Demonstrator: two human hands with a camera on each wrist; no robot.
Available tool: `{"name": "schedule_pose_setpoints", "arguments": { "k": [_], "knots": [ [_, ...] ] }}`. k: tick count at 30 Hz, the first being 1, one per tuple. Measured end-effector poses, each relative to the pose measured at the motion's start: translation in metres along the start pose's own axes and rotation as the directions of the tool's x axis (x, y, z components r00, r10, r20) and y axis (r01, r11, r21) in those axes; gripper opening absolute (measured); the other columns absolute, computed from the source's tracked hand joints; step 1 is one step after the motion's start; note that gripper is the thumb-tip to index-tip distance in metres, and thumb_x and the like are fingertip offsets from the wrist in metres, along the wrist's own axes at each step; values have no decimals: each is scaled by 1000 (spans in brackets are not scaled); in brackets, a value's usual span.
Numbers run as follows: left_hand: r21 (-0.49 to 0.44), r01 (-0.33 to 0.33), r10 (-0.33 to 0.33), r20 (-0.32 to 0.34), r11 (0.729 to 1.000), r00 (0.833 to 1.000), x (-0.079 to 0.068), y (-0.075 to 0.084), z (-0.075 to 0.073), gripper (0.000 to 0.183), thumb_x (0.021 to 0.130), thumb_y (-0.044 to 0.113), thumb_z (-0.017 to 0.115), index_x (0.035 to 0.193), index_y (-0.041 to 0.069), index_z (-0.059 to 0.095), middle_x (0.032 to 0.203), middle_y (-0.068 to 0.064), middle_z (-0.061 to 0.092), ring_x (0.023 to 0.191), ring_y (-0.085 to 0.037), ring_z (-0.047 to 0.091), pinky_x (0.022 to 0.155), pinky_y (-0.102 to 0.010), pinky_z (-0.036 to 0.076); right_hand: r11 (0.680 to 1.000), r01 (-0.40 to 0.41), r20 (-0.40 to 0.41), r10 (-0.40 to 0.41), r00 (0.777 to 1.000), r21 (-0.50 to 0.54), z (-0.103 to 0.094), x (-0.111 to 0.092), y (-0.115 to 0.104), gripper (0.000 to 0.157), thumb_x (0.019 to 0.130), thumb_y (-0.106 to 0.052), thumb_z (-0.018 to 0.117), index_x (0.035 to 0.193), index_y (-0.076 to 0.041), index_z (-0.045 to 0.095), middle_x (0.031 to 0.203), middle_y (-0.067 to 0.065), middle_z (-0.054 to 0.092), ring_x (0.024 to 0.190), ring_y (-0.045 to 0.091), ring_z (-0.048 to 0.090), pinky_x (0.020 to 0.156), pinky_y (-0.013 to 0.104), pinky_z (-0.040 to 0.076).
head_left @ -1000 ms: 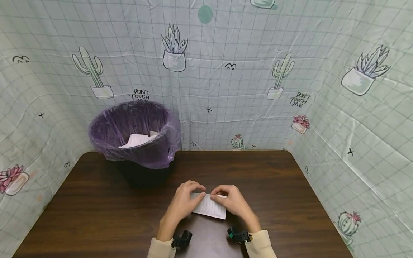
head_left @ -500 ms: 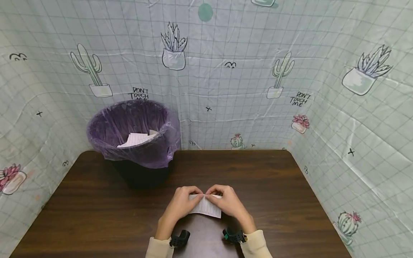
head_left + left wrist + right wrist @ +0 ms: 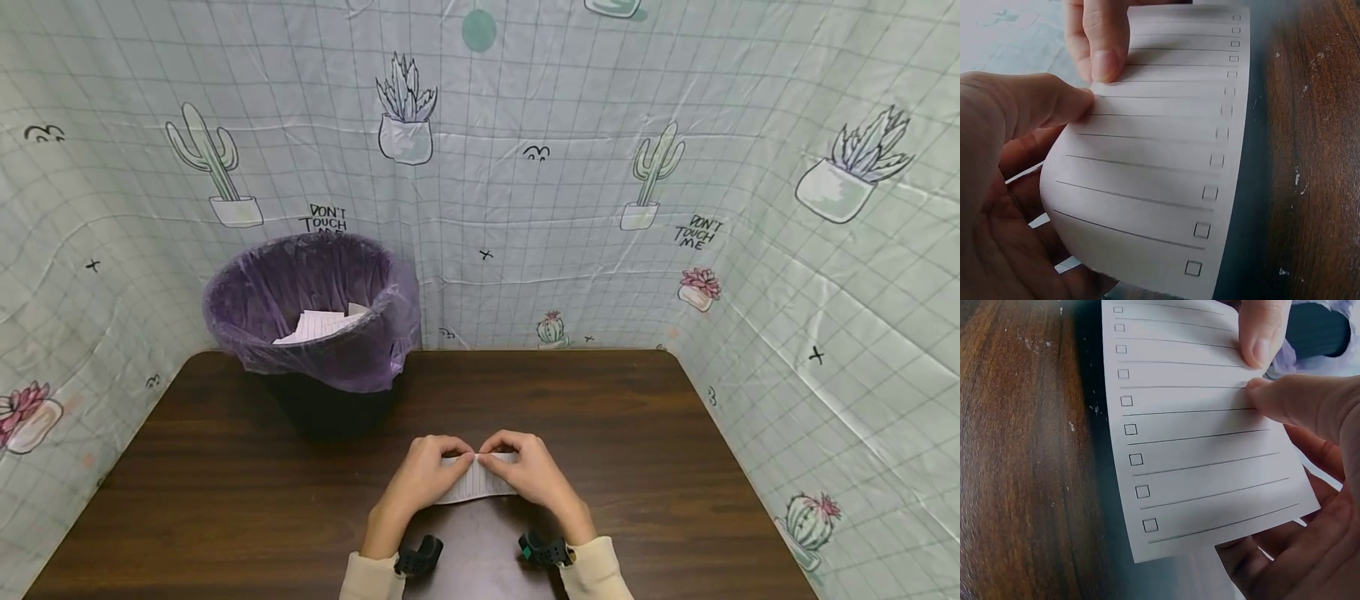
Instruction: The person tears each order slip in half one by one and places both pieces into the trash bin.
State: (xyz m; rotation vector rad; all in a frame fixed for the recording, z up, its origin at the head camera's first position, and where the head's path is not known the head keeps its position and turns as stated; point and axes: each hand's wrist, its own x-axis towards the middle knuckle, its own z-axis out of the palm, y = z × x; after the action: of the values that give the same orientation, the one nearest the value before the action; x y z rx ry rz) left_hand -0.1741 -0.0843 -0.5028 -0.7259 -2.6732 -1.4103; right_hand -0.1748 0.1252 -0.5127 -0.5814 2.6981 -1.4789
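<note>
A white checklist sheet (image 3: pixel 475 483), lined and with a row of small printed boxes, is held between both hands above the table. My left hand (image 3: pixel 424 471) pinches its upper edge near the middle, thumb in front and fingers behind. Right beside it, my right hand (image 3: pixel 531 468) pinches the same edge, and the two thumb tips nearly meet. In the left wrist view the sheet (image 3: pixel 1147 150) bows outward, curving at its near end. The right wrist view shows the sheet (image 3: pixel 1197 437) whole between the thumbs, with no tear visible.
A dark bin with a purple plastic liner (image 3: pixel 375 354) stands at the back left of the brown wooden table (image 3: pixel 570 400). Several paper pieces (image 3: pixel 322 325) lie inside it. A cactus-print cloth (image 3: pixel 480 192) hangs behind and along both sides.
Over the second, both hands have drawn closer together along the sheet's upper edge, the right one shifting left. The sheet's lower edge has changed its curve and lifted at the right.
</note>
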Motion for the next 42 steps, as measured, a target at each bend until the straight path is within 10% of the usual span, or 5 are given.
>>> {"name": "schedule_pose_setpoints", "arguments": {
  "k": [28, 42],
  "knots": [
    [14, 78, -76, -116, 997, 990, 2, 7, -3, 12, 91, 13, 70, 87, 15, 81, 88, 4, 78, 90, -19, 74, 84, -36, 57, 992, 119, -7, -119, 993, 43, -4, 1, -5, 6, 98, -20, 71, 98, -19, 77, 94, -2, 76, 82, 5, 65, 71, 26, 54],
    [-17, 104, -105, -142, 994, 984, -2, 2, -10, 10, 95, 15, 71, 94, 15, 81, 93, 4, 78, 86, -13, 70, 81, -32, 56, 999, -3, -125, 8, 992, 34, -18, -1, 3, 8, 97, -14, 73, 102, -15, 78, 91, 1, 75, 62, 4, 50, 59, 21, 44]
  ]
}}
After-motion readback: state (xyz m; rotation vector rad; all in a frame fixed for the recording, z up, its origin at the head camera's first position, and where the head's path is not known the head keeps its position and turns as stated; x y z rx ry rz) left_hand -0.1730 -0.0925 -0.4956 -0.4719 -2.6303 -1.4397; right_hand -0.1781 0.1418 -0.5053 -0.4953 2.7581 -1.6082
